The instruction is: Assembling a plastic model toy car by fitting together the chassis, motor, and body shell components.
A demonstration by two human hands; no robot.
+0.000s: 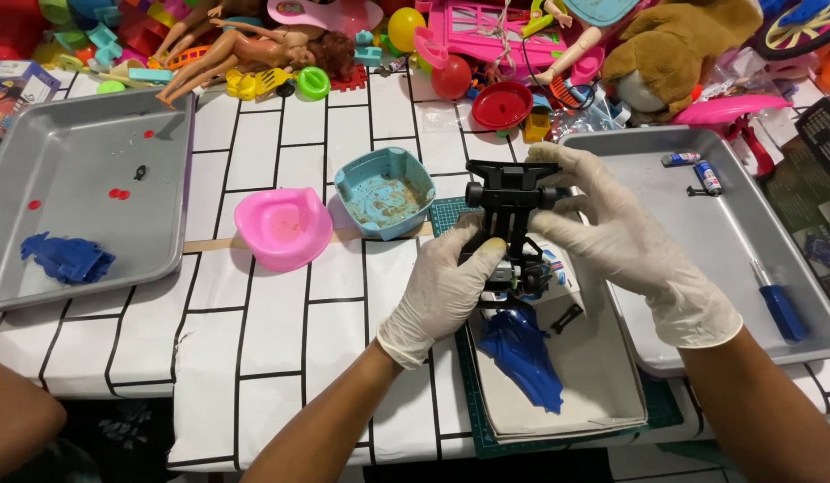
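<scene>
We see both hands in thin, wrinkled white gloves closed around a black plastic toy chassis (509,215), an angular frame of struts and small round parts held upright over the middle of the table; the left hand (442,291) grips its lower end from the side, thumb laid up the frame, and the right hand (625,237) wraps its upper right side, fingers curled over the top. Just below the chassis we find a shallow white tray (602,394) with a matte bottom, lying on a green cutting mat (476,420); in it rests a glossy, pointed blue plastic shell (522,358) and a small black part (567,317). To the right stands a smooth grey metal tray (745,349) with rounded corners, holding a blue-handled screwdriver (779,304) near its right wall and two small blue and silver batteries (696,168) toward the back. At the far left we see a second grey metal tray (84,259) holding a crumpled blue piece (66,258), a few flat red dots and a tiny dark bit. Between the trays, on the white tablecloth (272,340) printed with black brick lines, sit a rounded pink plastic potty (283,228) and a squarish teal plastic tub (385,192) whose inside is smeared with brown grime. Along the back edge lie heaped dolls, a brown plush animal (674,45), balls and bright plastic toys.
</scene>
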